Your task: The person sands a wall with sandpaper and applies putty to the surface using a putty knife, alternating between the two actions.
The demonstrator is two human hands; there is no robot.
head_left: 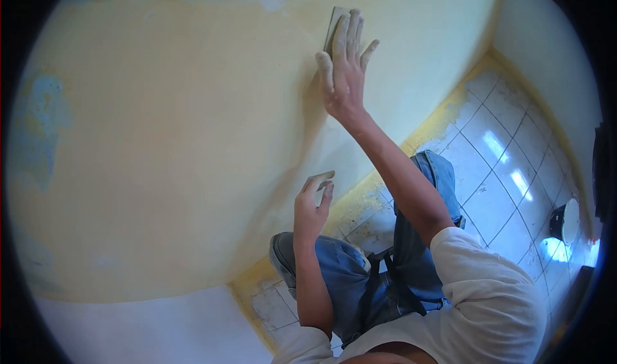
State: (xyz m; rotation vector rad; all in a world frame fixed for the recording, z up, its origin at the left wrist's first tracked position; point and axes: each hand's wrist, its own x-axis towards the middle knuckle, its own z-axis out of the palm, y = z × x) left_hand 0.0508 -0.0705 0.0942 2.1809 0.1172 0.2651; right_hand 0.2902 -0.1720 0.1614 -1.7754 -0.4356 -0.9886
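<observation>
Against the yellowish wall (pixel 160 139), my right hand (pixel 347 65) presses a thin flat pad (pixel 335 24), dusty and pale, with its fingers stretched over it. Only the pad's upper left part shows; the rest lies under the palm and fingers. Dust coats the fingertips. Lower down, my left hand (pixel 313 203) is raised near the wall above my left knee, fingers curved and apart from the thumb, with nothing between them. Bluish patches (pixel 48 107) show on the wall at the left and along the top.
Dusty white floor tiles (pixel 491 190) lie at the right, with yellow residue along the wall's foot. A round white container (pixel 569 221) stands on the tiles at the far right. My bent legs in jeans (pixel 334 264) are close to the wall.
</observation>
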